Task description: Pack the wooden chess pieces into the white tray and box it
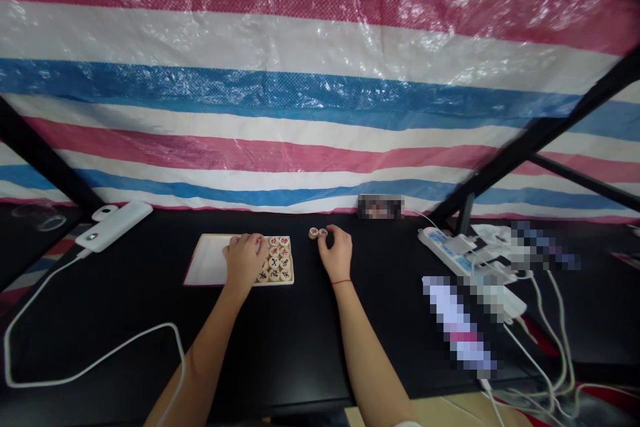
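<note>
- The top of the table (125,347) is black and flat.
- A big striped plastic sheet (320,100) in pink, white and blue hangs behind the table, and black metal bars (530,137) cross in front of it.
- A white power bank (120,225) sits at the back left corner, and its white cable (90,361) loops along the left side.
- A white power strip (450,257) with many plugs lies on the right, next to 2 blurry patches.
- A flat wooden tray (207,260) sits near the back edge, with white paper in its left half.
- Round wooden chess pieces (274,260) with red and black marks sit in rows in its right half.
- The left hand (244,260) is over the tray, with its curled fingers (253,241) on the top pieces. I cannot tell if they grip one.
- The right hand (337,253) is on the black table just right of the tray, with curled fingers (333,232) touching 1 of 2 loose pieces (313,233). I cannot tell if they grip it.
- There is lots of open black table in front of the tray and between the hands and the power strip.
</note>
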Tool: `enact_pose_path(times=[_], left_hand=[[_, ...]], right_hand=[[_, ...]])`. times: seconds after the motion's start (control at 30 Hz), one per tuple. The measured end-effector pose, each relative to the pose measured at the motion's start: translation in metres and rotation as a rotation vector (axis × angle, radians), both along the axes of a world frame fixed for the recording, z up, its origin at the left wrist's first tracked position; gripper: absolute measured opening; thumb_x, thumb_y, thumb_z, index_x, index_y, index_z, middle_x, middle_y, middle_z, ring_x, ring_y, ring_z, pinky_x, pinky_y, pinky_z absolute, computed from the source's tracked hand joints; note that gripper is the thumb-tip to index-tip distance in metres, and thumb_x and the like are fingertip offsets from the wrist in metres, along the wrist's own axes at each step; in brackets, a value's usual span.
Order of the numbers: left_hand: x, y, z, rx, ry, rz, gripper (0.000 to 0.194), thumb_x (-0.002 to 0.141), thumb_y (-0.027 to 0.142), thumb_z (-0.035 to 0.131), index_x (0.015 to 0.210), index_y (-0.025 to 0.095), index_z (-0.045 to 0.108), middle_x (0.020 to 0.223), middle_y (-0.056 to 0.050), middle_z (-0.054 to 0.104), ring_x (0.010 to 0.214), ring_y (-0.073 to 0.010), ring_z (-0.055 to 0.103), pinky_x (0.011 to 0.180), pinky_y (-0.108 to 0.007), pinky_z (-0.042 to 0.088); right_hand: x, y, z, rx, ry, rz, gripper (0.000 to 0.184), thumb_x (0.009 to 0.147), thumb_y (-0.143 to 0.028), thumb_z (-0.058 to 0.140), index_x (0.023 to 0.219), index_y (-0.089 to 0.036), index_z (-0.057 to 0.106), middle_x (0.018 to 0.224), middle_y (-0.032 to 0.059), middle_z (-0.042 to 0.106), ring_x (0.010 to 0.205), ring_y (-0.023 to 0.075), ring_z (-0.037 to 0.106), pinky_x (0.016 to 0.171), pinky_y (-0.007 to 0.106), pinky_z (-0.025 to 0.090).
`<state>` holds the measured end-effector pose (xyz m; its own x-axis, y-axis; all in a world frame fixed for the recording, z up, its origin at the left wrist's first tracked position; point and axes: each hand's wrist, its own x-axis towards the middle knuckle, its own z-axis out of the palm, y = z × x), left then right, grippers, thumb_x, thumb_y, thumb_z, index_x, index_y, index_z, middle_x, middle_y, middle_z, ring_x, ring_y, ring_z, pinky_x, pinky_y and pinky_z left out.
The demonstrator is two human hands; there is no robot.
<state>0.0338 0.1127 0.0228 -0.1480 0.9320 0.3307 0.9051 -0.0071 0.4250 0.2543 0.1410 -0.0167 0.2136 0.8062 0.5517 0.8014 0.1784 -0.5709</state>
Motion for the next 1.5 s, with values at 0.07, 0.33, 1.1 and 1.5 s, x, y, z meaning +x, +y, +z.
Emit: enact_pose_path(times=[0.07, 0.33, 1.1, 1.5], left_hand=[[0.006, 0.003, 0.002, -0.081, 0.112, 0.012, 0.033, 0.089, 0.035, 0.045, 0.080, 0.018, 0.073, 0.085, -0.013, 0.070, 0.093, -0.0310, 0.055, 0.081, -0.045, 0.038], [0.025, 0.004, 0.001, -0.154, 0.167, -0.022, 0.037, 0.090, 0.038, 0.042, 0.087, 0.018, 0.073, 0.090, -0.016, 0.068, 0.096, -0.0337, 0.053, 0.081, -0.047, 0.036], [0.026, -0.007, -0.001, 0.058, -0.672, -0.120, 0.030, 0.083, 0.047, 0.056, 0.098, 0.022, 0.064, 0.093, -0.004, 0.070, 0.084, -0.0186, 0.064, 0.081, -0.032, 0.050], [0.017, 0.008, -0.019, 0.151, -1.099, -0.063, 0.044, 0.077, 0.039, 0.068, 0.116, 0.019, 0.062, 0.109, -0.010, 0.066, 0.093, -0.0182, 0.068, 0.086, -0.032, 0.055]], right_hand=[[-0.016, -0.008, 0.005, -0.009, 0.040, 0.108, 0.021, 0.087, -0.030, 0.047, 0.097, -0.018, 0.062, 0.091, 0.0093, 0.067, 0.087, 0.0226, 0.059, 0.082, 0.035, 0.045], [-0.060, -0.025, 0.005, -0.158, 0.179, 0.341, 0.023, 0.090, -0.037, 0.050, 0.103, -0.021, 0.060, 0.083, 0.0038, 0.071, 0.078, 0.0196, 0.064, 0.076, 0.031, 0.050], [-0.031, -0.022, 0.021, 0.157, 0.052, 0.239, 0.019, 0.084, -0.028, 0.056, 0.099, -0.019, 0.065, 0.095, 0.0062, 0.069, 0.092, 0.0209, 0.059, 0.087, 0.034, 0.043], [0.020, -0.002, -0.001, -0.262, -0.048, -0.201, 0.018, 0.080, -0.022, 0.055, 0.094, -0.019, 0.067, 0.096, 0.0097, 0.069, 0.095, 0.0262, 0.055, 0.074, 0.033, 0.038]])
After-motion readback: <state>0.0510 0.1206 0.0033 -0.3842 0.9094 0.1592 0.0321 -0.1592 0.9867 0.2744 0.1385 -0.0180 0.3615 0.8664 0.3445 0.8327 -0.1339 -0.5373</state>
